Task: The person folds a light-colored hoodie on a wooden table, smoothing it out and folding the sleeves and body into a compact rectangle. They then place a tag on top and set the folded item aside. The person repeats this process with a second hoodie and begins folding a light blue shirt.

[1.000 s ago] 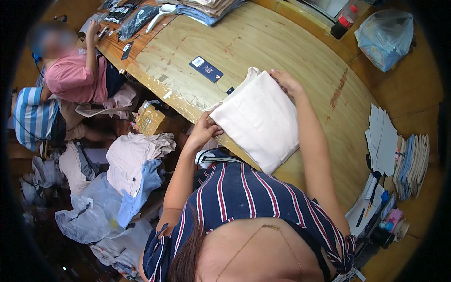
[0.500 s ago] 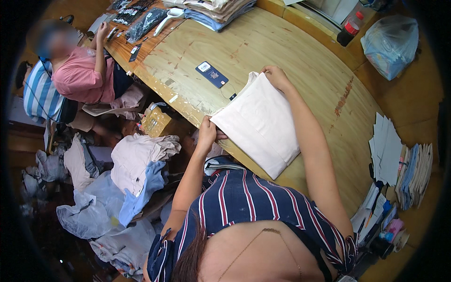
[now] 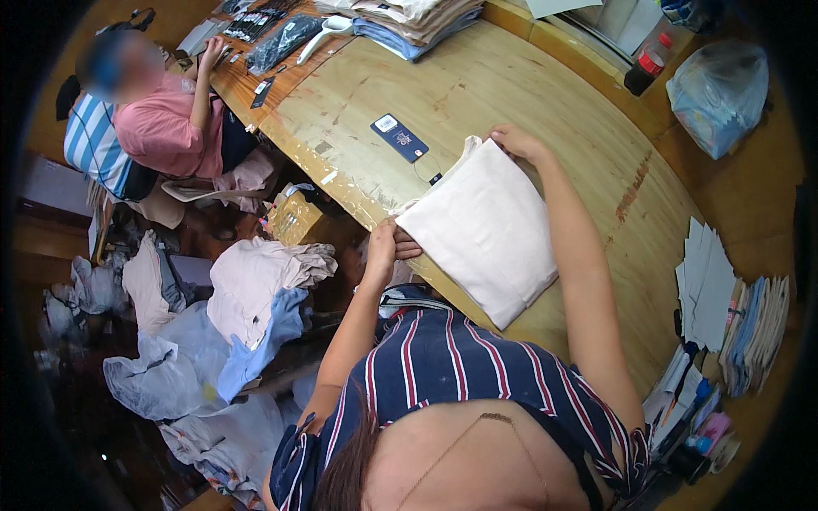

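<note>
A folded pale pink garment [image 3: 481,234] lies at the near edge of the table, its outline roughly square. My left hand [image 3: 390,247] pinches its left corner at the table edge, with some fingers reaching under the cloth. At the far corner, my right hand [image 3: 518,145] grips the folded edge, fingertips partly hidden by the fabric. A dark blue hang tag [image 3: 399,137] with a white sticker rests flat on the wood just beyond the garment, joined to it by a thin string with a small black piece.
The wooden table [image 3: 588,170] curves around me. Folded clothes [image 3: 417,21] are stacked at its far side, near a white-handled tool [image 3: 324,36]. A bottle [image 3: 648,66] and a plastic bag [image 3: 720,98] stand far right. A person in pink [image 3: 170,128] sits left, behind heaped clothes [image 3: 264,285].
The whole view has shifted slightly to the right. The fingers of my left hand show more beside the corner, and my right hand's fingers are a little straighter. Both stay at the garment.
</note>
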`<state>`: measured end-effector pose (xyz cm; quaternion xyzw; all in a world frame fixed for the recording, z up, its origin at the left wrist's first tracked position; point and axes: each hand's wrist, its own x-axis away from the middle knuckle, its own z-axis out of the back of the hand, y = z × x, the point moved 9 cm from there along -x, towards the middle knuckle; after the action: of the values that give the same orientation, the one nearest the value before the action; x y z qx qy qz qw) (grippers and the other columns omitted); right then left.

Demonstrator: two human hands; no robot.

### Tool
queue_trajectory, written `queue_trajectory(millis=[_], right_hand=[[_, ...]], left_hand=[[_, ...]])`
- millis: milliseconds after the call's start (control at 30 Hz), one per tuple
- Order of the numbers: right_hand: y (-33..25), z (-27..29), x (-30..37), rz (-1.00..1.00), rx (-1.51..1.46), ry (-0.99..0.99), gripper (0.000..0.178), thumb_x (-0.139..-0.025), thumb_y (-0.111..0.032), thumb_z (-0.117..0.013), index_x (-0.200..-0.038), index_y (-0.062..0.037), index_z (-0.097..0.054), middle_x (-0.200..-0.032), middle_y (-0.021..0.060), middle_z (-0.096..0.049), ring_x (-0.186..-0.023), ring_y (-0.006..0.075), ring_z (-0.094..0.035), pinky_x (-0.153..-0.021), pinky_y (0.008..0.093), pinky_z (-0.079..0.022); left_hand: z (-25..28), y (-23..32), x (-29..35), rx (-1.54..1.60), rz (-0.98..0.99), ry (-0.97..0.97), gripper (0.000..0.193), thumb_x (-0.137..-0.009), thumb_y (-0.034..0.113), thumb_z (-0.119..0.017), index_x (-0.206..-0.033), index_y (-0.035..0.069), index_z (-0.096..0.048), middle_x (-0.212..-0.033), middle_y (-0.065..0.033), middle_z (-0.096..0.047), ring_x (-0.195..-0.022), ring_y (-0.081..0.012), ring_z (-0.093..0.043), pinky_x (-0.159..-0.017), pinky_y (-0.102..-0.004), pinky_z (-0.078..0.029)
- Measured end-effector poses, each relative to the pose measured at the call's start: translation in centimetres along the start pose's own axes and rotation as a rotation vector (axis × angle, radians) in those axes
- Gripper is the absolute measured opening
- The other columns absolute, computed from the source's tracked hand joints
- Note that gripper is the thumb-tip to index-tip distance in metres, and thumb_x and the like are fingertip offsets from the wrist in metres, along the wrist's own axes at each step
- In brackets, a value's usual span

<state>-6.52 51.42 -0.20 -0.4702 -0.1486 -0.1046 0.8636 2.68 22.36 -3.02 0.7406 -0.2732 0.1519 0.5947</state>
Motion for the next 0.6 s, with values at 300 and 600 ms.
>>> queue_trajectory(millis=[300,600], right_hand=[[-3.9,-1.1,1.5,0.101,0.438,0.105,0.041,-0.058,-0.006,-0.070,-0.096,-0.0023,-0.054,-0.096,0.0152,-0.058,-0.090,0.0267,-0.054,-0.076,0.0332,-0.042],[-5.1,0.3,2.2,0.252,0.302,0.174,0.032,-0.058,-0.005,-0.067,-0.087,-0.0021,-0.054,-0.079,0.0119,-0.059,-0.078,0.0248,-0.054,-0.072,0.0315,-0.042]], left_hand=[[-2.2,8.1,3.1,-1.236,-0.573,0.406,0.041,-0.063,0.030,-0.068,-0.080,-0.004,-0.053,-0.069,-0.0180,-0.057,-0.068,-0.0339,-0.056,-0.063,-0.0389,-0.045],[-3.2,9.1,1.1,-1.111,-0.670,0.276,0.029,-0.062,0.020,-0.069,-0.071,0.000,-0.050,-0.069,-0.0196,-0.055,-0.068,-0.0342,-0.054,-0.061,-0.0398,-0.042]])
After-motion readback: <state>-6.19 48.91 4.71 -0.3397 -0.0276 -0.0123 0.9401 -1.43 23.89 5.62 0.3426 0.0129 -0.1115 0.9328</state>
